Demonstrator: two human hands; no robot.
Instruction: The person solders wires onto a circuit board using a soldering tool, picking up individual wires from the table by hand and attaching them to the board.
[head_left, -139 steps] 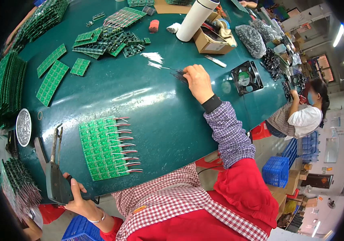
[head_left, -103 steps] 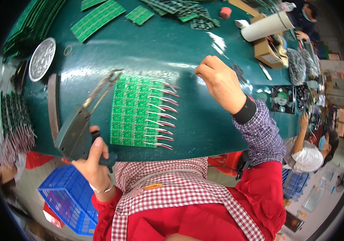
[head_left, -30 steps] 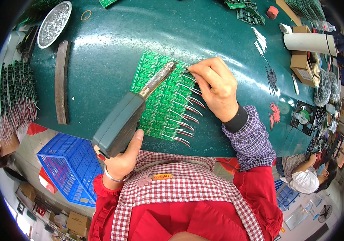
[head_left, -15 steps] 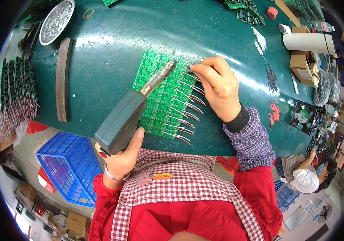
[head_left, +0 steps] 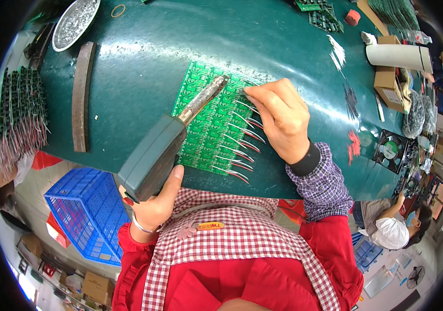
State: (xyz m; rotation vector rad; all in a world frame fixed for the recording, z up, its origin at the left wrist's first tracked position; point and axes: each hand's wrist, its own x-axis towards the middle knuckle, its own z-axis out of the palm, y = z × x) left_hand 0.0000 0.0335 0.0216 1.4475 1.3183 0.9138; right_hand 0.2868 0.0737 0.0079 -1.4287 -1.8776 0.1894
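Note:
My left hand (head_left: 158, 208) is wrapped round the handle of a dark green soldering gun (head_left: 151, 158). Its metal barrel (head_left: 203, 100) slants up over a green panel of circuit boards (head_left: 193, 147), with the tip near the panel's upper right part. Close to that tip, my right hand (head_left: 283, 122) pinches a thin wire at the panel's right edge; the fingers hide most of it. Below, several short white, red and dark wires (head_left: 241, 154) stick out to the right from the panel in rows.
Loose white wires (head_left: 337, 53), black wires (head_left: 350, 101) and red wires (head_left: 353, 145) lie in bunches at right, near a fan (head_left: 391, 149). On the left are a metal bar (head_left: 82, 98), a metal dish (head_left: 76, 23) and stacked wired boards (head_left: 20, 114). A blue crate (head_left: 84, 215) stands below the table.
My right fingertips have shifted slightly down along the panel's edge. The soldering gun stays over the panel, its body a little lower left in view.

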